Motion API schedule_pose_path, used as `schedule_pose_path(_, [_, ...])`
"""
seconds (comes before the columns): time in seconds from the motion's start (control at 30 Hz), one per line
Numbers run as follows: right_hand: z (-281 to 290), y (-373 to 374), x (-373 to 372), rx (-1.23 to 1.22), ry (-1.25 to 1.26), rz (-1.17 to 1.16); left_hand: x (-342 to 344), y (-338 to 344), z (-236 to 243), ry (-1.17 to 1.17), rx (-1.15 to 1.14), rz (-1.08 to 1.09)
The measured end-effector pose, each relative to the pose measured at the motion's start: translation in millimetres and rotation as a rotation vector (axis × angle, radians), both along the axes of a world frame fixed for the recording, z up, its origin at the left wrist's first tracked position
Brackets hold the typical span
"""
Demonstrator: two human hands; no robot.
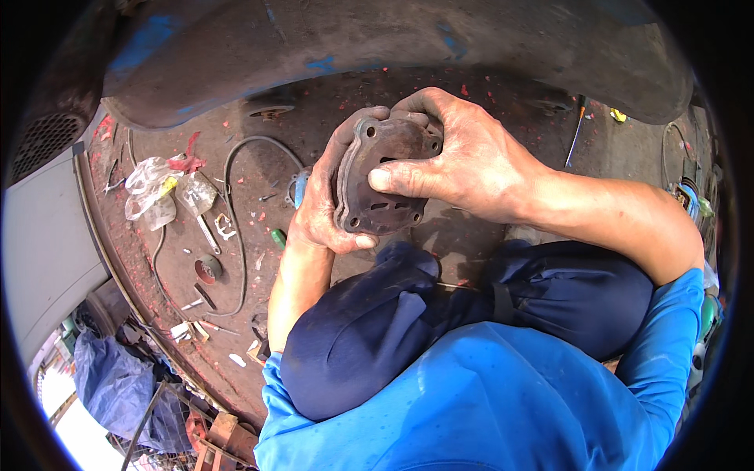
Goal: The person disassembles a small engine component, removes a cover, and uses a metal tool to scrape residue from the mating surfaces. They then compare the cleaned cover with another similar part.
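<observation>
Both my hands hold up a dark, grimy metal plate, in front of me and above my bent knees. It has rounded lobes with bolt holes at its corners and narrow slots through its face. My left hand is wrapped round its left side, with the thumb under the lower edge. From the right, my right hand grips it, thumb pressed flat across the face and fingers curled over the top edge. The plate's back is hidden.
A large dark panel with blue paint patches spans the far side. On the stained floor at left lie clear plastic bags, a wrench, a looped cable and a round disc. A screwdriver lies far right.
</observation>
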State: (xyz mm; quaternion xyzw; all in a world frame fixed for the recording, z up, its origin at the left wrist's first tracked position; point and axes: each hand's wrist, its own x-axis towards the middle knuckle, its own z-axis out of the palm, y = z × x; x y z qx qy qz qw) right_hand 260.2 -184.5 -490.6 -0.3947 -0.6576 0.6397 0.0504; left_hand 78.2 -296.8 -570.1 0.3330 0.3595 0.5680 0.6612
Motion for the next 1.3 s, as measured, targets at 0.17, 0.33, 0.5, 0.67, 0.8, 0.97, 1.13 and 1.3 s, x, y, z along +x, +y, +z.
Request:
schedule_pose_path(0.17, [-2.4, -0.7, -0.4, -0.034, 0.048, 0.008, 1.0, -0.8, 3.0, -0.042, -0.090, 0.026])
schedule_pose_path(0.33, [-3.6, 2.9, 2.0, -0.106, 0.038, 0.009, 7.0, 3.8, -3.1, -0.273, 0.001, 0.071])
schedule_pose_path(0.5, [-2.7, 3.9, 3.5, -0.171, 0.061, -0.002, 6.1, 5.7, 10.4, -0.337, -0.149, 0.140])
schedule_pose_path(0.67, [3.2, 4.4, 1.7, -0.327, 0.109, -0.041, 3.7, 4.2, -0.1, -0.372, -0.035, 0.157])
schedule_pose_path(0.8, [-7.4, 0.2, 2.6, -0.368, 0.180, -0.104, 4.7, 9.4, -5.4, -0.441, 0.081, 0.130])
schedule_pose_path(0.97, [-5.3, 0.1, 1.1, -0.324, 0.152, -0.090, 2.8, 9.9, 0.9, -0.381, -0.013, 0.174])
schedule_pose_path(1.13, [-5.5, -0.8, 1.2, -0.314, 0.160, -0.105, 3.6, 10.3, -4.6, -0.440, 0.044, 0.143])
schedule_pose_path(1.3, [-4.7, -0.7, 1.0, -0.329, 0.165, -0.111, 2.8, 9.7, -7.3, -0.471, 0.054, 0.134])
